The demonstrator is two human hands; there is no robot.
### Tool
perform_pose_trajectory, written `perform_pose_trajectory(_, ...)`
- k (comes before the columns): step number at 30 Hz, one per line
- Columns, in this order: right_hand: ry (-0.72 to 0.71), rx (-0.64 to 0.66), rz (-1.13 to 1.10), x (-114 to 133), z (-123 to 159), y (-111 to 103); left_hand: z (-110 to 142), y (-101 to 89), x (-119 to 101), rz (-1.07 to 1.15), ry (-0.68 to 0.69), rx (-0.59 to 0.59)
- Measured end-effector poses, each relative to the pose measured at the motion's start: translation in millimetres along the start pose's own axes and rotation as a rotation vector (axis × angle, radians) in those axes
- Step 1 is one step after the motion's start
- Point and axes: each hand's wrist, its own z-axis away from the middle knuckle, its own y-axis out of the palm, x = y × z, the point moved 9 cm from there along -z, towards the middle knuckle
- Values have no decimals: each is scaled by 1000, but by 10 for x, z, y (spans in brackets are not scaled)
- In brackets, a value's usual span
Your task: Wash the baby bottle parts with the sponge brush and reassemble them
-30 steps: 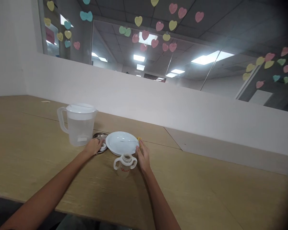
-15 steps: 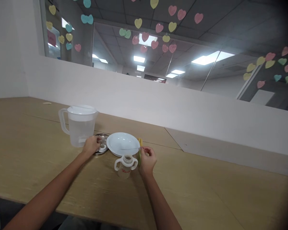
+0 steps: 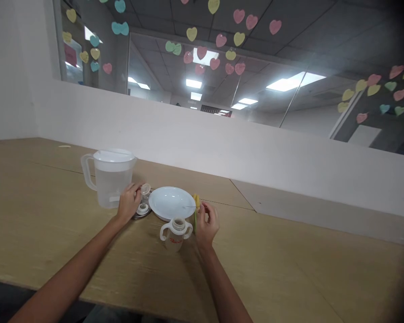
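Observation:
My left hand [image 3: 129, 202] is closed, its fingertips pinching a clear plastic cap [image 3: 146, 189] just above a small round metal tray [image 3: 142, 216]. A white bottle ring [image 3: 142, 209] lies on that tray. My right hand [image 3: 208, 223] is closed in a pinch on a thin stick [image 3: 190, 207], which points left over the rim of a white bowl [image 3: 171, 201]; its exact kind is too fine to make out. In front of the bowl stands an uncapped baby bottle [image 3: 174, 237] with two white handles and red print. Something yellow and green [image 3: 197, 200] lies partly hidden behind my right hand.
A lidded clear pitcher [image 3: 112, 181] with liquid stands behind my left hand. The wooden table [image 3: 289, 260] meets a low white wall [image 3: 175, 130] at the back, under glass with heart-shaped notes. A small pale scrap [image 3: 64, 146] lies far left.
My left hand has lifted the clear cap up off the metal tray. The right hand stays nearly in place, while the thin stick in it shows less over the bowl.

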Motion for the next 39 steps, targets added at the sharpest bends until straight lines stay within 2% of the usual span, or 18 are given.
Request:
perform_pose_trajectory(4,-511,76,18,501,184,-5,56,-14,-241,154,44,-34)
perform_pose_trajectory(6,-646,135,16,648,295,19,88,26,-362,220,74,-12)
perform_pose_trajectory(9,-775,186,-5,856,427,32,128,93,-493,295,105,13)
perform_pose_trajectory(19,-969,361,-83,1399,765,117,226,319,-502,355,127,25)
perform_pose_trajectory(25,-1092,345,-146,1443,955,96,295,431,-438,373,87,80)
perform_pose_trajectory(29,-1159,378,-183,1486,1087,136,365,491,-424,379,78,120)
perform_pose_trajectory(39,-1160,421,-182,1586,1080,168,465,505,-423,349,105,120)
